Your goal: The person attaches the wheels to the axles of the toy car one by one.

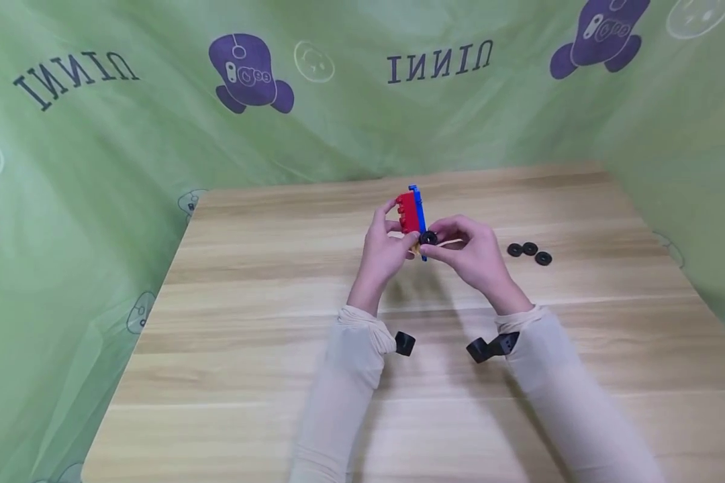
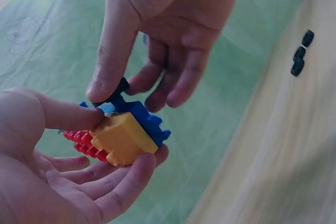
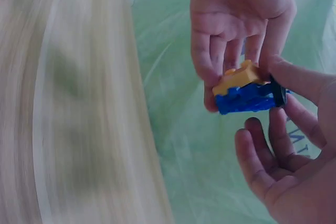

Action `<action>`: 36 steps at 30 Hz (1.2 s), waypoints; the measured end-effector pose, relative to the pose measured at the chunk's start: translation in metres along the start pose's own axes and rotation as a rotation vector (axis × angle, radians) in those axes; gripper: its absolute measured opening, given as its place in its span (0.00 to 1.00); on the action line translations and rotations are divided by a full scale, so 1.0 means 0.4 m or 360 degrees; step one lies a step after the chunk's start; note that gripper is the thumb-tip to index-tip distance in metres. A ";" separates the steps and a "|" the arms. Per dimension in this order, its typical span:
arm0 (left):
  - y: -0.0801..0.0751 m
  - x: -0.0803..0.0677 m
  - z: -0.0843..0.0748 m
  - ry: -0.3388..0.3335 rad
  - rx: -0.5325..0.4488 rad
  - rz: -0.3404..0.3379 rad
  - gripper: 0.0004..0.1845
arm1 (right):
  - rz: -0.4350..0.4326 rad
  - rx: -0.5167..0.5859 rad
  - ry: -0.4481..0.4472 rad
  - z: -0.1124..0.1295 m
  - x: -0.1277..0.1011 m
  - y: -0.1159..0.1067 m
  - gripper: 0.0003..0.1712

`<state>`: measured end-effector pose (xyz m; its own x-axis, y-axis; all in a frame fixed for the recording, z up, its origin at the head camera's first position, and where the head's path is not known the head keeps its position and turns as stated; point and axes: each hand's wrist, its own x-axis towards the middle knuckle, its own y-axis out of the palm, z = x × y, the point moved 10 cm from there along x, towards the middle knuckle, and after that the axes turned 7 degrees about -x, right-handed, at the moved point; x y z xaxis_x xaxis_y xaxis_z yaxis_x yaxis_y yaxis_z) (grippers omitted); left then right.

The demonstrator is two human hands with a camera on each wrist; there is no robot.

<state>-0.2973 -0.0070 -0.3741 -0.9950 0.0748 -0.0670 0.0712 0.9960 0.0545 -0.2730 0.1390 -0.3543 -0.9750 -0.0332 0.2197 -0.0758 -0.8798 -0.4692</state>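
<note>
Both hands are raised over the table around a small block-built toy. My left hand (image 1: 382, 249) grips its red bricks (image 1: 409, 215) and yellow brick (image 2: 122, 136), thumb on one side and fingers on the other. A blue base (image 1: 419, 209) with stubby projections runs along the side facing the right hand. Between thumb and fingertip, my right hand (image 1: 476, 258) pinches a black wheel (image 3: 280, 92) against one end of the blue base. The left thumb tip lies right beside that wheel in the left wrist view.
Three more black wheels (image 1: 529, 249) lie close together on the wooden table (image 1: 266, 282), right of the right hand. A green printed cloth (image 1: 338, 127) hangs behind and beside the table. Each wrist carries a black camera (image 1: 405, 343) near the sleeve cuff.
</note>
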 end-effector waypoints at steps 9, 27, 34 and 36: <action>-0.017 -0.023 0.003 0.0075 -0.0147 -0.0058 0.36 | -0.0050 0.0169 0.0025 -0.004 -0.025 0.014 0.23; -0.013 -0.010 0.016 0.0028 -0.0454 -0.0032 0.26 | 0.0069 0.0164 0.0167 -0.026 -0.016 0.022 0.24; 0.002 -0.015 0.014 0.0075 -0.0420 -0.0019 0.23 | 0.0159 0.0226 0.0240 -0.040 -0.017 0.021 0.21; 0.006 -0.016 0.017 0.0059 -0.0418 -0.0020 0.22 | 0.0201 0.0284 0.0243 -0.045 -0.018 0.023 0.20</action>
<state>-0.2904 -0.0047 -0.3803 -0.9979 0.0557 -0.0333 0.0426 0.9495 0.3110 -0.2704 0.1397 -0.3753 -0.9956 -0.0880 0.0313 0.0733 -0.9434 -0.3234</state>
